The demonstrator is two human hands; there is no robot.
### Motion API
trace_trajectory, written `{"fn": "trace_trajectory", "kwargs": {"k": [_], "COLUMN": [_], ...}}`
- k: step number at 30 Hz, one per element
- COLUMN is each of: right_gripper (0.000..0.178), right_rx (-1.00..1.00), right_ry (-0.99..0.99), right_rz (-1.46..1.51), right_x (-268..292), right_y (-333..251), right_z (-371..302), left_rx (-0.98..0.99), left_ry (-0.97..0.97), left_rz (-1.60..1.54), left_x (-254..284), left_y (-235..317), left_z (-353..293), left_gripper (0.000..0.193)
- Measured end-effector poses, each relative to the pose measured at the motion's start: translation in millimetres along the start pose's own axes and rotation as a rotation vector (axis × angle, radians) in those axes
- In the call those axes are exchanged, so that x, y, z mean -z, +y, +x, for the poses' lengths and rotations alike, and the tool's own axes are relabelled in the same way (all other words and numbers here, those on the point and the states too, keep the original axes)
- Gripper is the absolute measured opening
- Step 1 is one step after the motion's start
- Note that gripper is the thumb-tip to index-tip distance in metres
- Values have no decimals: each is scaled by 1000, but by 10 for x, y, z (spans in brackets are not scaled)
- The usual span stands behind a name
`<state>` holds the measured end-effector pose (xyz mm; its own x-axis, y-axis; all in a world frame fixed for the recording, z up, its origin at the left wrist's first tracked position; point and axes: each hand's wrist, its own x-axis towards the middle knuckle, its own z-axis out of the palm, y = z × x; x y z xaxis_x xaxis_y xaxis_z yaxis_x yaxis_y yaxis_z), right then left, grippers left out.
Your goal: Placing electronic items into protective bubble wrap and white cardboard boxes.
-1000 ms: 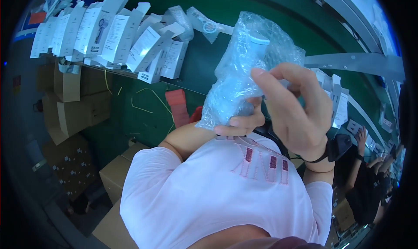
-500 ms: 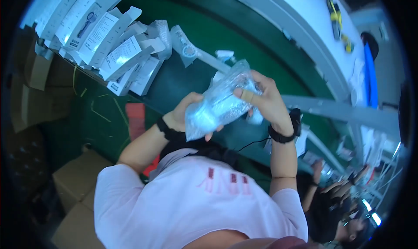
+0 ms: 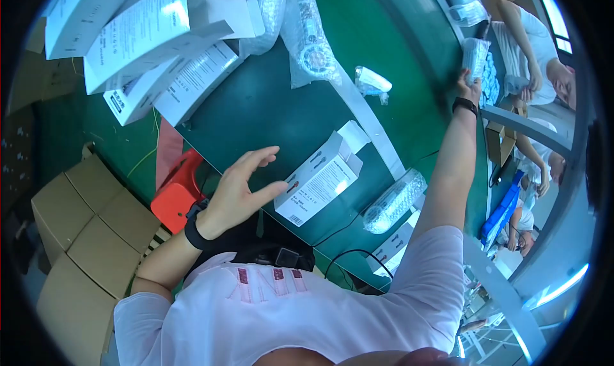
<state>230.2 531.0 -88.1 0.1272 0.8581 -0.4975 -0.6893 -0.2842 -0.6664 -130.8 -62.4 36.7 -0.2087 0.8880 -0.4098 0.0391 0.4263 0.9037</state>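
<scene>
My right arm is stretched far out to the right. At its end, my right hand (image 3: pixel 469 89) is closed around the near end of a bubble-wrapped package (image 3: pixel 474 57) at the table's far side. Nothing is in my left hand (image 3: pixel 238 193), which hovers open with fingers apart over the near table edge. Just right of it lies a white printed box (image 3: pixel 320 179) with its end flap up. Another bubble-wrapped package (image 3: pixel 395 203) rests to the right of that box, beside a second white box (image 3: pixel 391 247).
White printed boxes (image 3: pixel 137 36) are piled at the left. A bubble-wrapped, round-headed item (image 3: pixel 311 39) and a small wrapped white piece (image 3: pixel 373 83) lie behind. Cardboard boxes (image 3: pixel 96 219) and a red stool (image 3: pixel 176 193) stand lower left. Co-workers (image 3: pixel 534 52) sit across on the right.
Both hands held a bubble-wrapped package before. My left hand is now free, and my right hand has swung far right, gripping a bubble-wrapped package there. The view has shifted.
</scene>
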Motion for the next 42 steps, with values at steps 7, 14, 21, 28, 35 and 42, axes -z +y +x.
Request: {"fn": "trace_trajectory", "kwargs": {"k": [7,14,21,28,35,42], "right_gripper": [48,39,22,21,44,66], "right_rx": [516,842,614,499,795,398], "right_ry": [-64,-1068,-339,-1,251,360], "right_rz": [-1319,-1964,-1720,-1566,-1580,-1435], "right_x": [-750,-426,-242,907,1033,1388], "right_y": [741,1636,1141,1330,808,-291], "right_z": [-2098,-3060,-3960,-4853,-5221,-6000], "left_rx": [-90,-279,-190,-471,-377,-51], "left_ry": [-41,166,19,301,-251,-429], "left_rz": [228,360,553,495,80,705], "left_x": [-347,-158,-189,-357,-1570,-2974], "left_y": [152,517,449,549,959,288], "left_z": [110,549,431,953,735,569], "left_gripper": [82,76,81,72,61,107]}}
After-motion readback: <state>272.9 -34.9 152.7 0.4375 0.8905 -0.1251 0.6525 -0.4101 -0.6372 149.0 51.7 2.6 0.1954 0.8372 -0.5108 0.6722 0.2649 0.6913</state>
